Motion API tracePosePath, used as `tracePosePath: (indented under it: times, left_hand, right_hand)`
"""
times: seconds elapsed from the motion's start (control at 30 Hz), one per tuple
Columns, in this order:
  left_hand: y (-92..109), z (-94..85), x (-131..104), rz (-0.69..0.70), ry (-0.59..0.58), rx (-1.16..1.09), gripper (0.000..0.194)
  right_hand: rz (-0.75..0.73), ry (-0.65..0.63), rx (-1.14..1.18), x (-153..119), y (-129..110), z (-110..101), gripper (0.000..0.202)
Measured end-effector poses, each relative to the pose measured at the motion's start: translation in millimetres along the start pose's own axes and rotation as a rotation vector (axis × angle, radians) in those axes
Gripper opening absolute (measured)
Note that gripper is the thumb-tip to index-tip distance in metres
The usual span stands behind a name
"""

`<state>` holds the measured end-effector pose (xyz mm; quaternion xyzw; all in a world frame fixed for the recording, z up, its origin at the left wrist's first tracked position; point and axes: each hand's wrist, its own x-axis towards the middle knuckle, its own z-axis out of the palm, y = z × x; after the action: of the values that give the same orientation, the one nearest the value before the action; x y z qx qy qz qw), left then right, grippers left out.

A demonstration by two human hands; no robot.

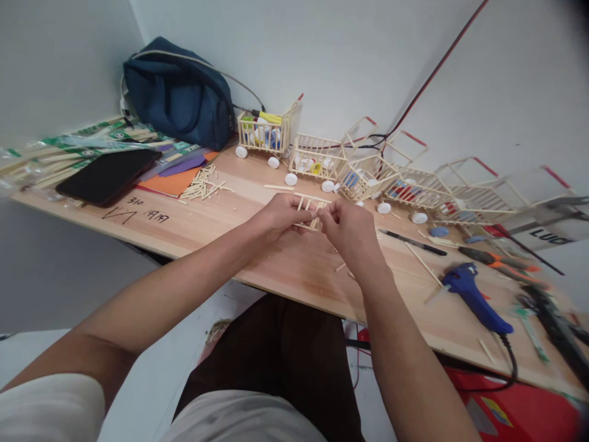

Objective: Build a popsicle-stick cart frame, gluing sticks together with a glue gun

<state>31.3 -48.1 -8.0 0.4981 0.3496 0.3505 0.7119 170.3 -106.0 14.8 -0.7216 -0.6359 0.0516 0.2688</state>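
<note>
A small frame of thin wooden sticks [301, 204] is held over the middle of the wooden table [202, 230]. My left hand [283, 215] grips its left side, thumb on top and fingers underneath. At the frame's right end, my right hand [350, 227] is closed, thumb and fingertips pinched on one of its sticks. The fingertips of both hands nearly meet there. Behind the hands stand several stick-built carts, among them one [264, 134] filled with small colourful items and another [317, 161] with white wheels.
Cut stick pieces [205, 184] lie left of the hands, near a black phone-like slab [108, 177] and wrapped sticks [59, 161]. A blue bag [179, 92] stands behind. On the right are a black pen [413, 242], blue glue gun [476, 298] and orange-handled pliers [499, 261].
</note>
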Motion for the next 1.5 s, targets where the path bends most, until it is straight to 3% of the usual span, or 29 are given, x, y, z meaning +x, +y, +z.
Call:
tracePosePath:
  times: [0.57, 1.0, 1.23, 1.5]
  left_hand:
    - [-8, -5.6, 4, 0.026, -0.036, -0.069, 0.019]
    - [-4, -1.9, 2, -0.019, 0.045, -0.098, 0.020]
    - [-5, -1.9, 4, -0.037, 0.043, -0.094, 0.019]
    - [-3, 0.5, 4, -0.029, 0.045, -0.050, 0.017]
  right_hand:
    - [0.007, 0.094, -0.028, 2, -2, 4, 0.015]
    - [0.056, 0.179, 0.275, 0, 17, -16, 0.017]
    - [-0.070, -0.027, 0.171, 12, 32, -18, 0.018]
    - [-0.161, -0.159, 0.052, 21, 20, -25, 0.014]
